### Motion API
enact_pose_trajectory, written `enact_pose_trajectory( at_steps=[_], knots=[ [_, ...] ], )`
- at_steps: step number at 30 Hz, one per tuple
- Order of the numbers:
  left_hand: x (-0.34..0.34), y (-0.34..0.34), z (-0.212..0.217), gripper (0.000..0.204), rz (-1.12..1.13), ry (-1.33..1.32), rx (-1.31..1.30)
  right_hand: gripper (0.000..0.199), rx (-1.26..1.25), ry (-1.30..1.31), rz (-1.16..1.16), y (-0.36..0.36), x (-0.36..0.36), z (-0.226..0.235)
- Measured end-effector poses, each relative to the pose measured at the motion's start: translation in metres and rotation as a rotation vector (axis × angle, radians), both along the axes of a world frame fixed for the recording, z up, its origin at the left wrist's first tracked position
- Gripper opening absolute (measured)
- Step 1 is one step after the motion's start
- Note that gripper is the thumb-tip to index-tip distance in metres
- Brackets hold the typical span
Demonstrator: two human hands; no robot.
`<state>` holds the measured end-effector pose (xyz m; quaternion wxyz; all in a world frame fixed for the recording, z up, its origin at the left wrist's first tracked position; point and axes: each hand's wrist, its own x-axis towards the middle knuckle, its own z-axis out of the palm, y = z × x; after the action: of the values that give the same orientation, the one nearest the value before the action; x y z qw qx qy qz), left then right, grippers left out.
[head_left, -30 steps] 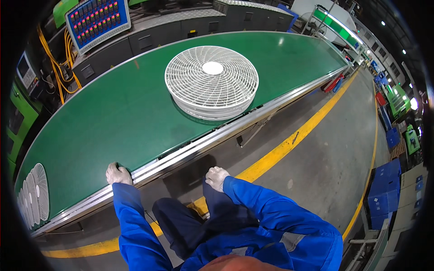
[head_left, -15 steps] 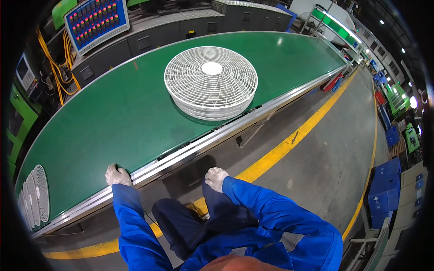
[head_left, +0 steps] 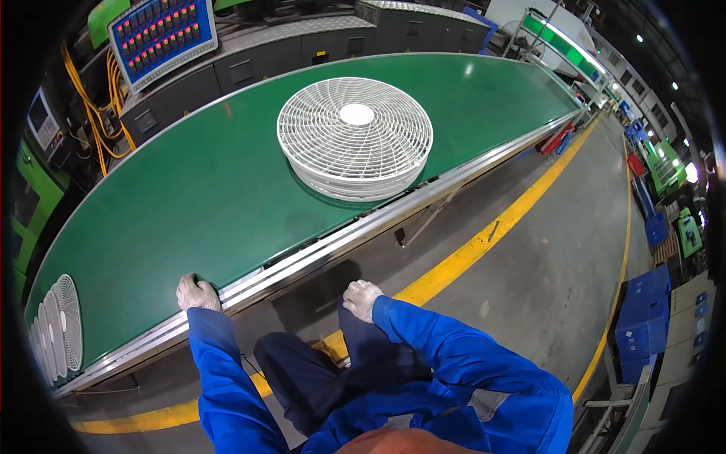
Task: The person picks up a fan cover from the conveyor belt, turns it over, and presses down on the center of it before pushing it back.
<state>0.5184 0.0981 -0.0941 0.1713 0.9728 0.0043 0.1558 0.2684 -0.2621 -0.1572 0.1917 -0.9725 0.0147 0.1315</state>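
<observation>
My left hand (head_left: 198, 293), in a pale glove, rests on the near edge of a green conveyor belt (head_left: 197, 204). Its fingers bend a little, with nothing seen in them. My right hand (head_left: 362, 300), also gloved, lies over my knee, its fingers loosely draped and holding nothing that I can see. Beyond my hands, a stack of round white fan grilles (head_left: 355, 144) lies flat on the belt, the top one with a solid centre disc. Several more white grilles (head_left: 70, 321) stand on edge in a leaning row at the belt's left end.
A metal rail (head_left: 302, 253) borders the belt's near side. Behind it stand dark machine housings (head_left: 265, 64) and a blue control panel (head_left: 162, 38) with red-lit switches. A yellow floor line (head_left: 484, 234) runs along the aisle. Blue boxes (head_left: 643, 310) stand at the right.
The stack of fan grilles has shifted very slightly to the right along the belt. Both my hands keep their places.
</observation>
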Motion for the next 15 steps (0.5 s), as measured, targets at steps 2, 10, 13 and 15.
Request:
enact_pose_trajectory(
  at_steps=[2,10,13,15],
  knots=[
    [0.0011,0.002,-0.0016,0.035,-0.002,-0.001,0.001,0.03,-0.003,0.006,0.003,0.0005,0.0003,0.0013],
    [0.0001,0.0011,0.0034,0.037,-0.007,0.023,-0.006,0.029,0.002,0.003,0.001,-0.0006,0.0008,-0.0018],
    [-0.0001,-0.0019,0.0063,0.039,-0.01,0.048,-0.008,0.03,0.014,-0.025,-0.014,-0.0012,-0.0009,-0.0058],
    [0.0004,-0.0006,0.0044,0.039,-0.011,0.049,-0.004,0.03,0.02,-0.039,-0.021,-0.0014,-0.0012,-0.0062]
  ],
)
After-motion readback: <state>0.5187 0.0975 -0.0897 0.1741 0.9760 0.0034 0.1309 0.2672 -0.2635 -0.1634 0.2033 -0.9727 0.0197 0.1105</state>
